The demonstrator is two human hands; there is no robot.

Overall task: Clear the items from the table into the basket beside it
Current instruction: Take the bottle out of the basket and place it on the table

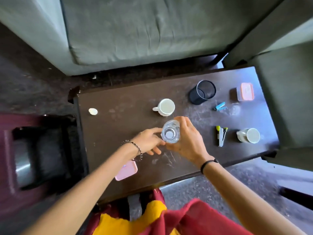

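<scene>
Hands met over the desk (110, 133). Well left of them sat the dark, boxy basket (42, 158). Left hand (149, 141) touched the clear container (170, 133) with straight fingers, while right hand (188, 141) curled round it. Pickup seemed underway, and the next move called for a leftward carry. Its smooth, round, transparent wall looked slippery.
</scene>
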